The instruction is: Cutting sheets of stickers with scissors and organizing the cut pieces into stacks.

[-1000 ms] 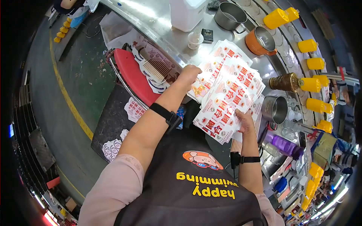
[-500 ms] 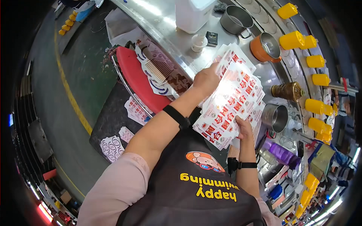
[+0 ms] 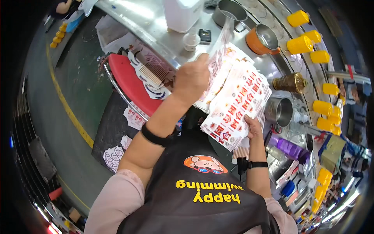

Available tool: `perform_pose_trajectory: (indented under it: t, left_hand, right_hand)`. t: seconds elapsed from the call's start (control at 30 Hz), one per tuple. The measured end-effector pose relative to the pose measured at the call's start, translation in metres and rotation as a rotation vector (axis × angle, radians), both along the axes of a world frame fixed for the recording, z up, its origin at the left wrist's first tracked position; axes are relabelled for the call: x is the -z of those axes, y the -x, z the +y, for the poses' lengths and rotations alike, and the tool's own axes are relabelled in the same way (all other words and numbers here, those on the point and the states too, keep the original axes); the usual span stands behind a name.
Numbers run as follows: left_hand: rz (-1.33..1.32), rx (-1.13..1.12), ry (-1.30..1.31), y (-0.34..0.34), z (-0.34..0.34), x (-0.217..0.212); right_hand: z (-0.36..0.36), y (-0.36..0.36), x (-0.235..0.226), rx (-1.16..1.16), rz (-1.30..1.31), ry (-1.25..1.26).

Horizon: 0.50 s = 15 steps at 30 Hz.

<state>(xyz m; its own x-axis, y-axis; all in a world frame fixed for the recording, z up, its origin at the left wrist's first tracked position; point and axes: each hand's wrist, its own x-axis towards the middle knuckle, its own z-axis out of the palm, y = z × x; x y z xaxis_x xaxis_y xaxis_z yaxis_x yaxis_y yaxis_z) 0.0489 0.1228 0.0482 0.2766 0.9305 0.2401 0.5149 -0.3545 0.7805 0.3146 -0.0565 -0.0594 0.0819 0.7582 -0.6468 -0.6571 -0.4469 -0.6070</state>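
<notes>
A fanned stack of white printed sheets with red lettering slants over the edge of the steel table in front of me. My right hand grips its lower right edge, thumb on top and the fingers out of sight below. Near the stack's upper left side, my left hand is closed on a thin printed sheet. That sheet is raised and seen nearly edge-on, its upper end blurred. More printed sheets lie on the table beyond the stack.
A white plastic jug, a clear cup, a small black box, a grey pot and an orange pot stand beyond. To the left, a red chair holds printed cutouts. Yellow bottles line the right.
My left hand has moved left and slightly down, lifting a thin sheet away from the stack. My right hand keeps its hold on the stack. The view has shifted slightly.
</notes>
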Motion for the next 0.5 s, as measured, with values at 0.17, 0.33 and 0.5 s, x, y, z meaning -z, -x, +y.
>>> perform_pose_trajectory:
  t: [0.17,0.33,0.5]
  left_hand:
    - [-1.232,0.064,0.914,0.006,-0.011,-0.031]
    - [-0.87,-0.02,1.189,-0.03,-0.067,0.069]
    - [-0.208,0.105,0.828,-0.043,-0.09,0.111]
  right_hand:
    - [0.001,-0.003,-0.006,-0.031,0.019,-0.028]
    - [-0.001,0.0,0.002,0.022,0.01,0.007]
    - [-0.009,-0.011,0.015,0.06,0.07,-0.013]
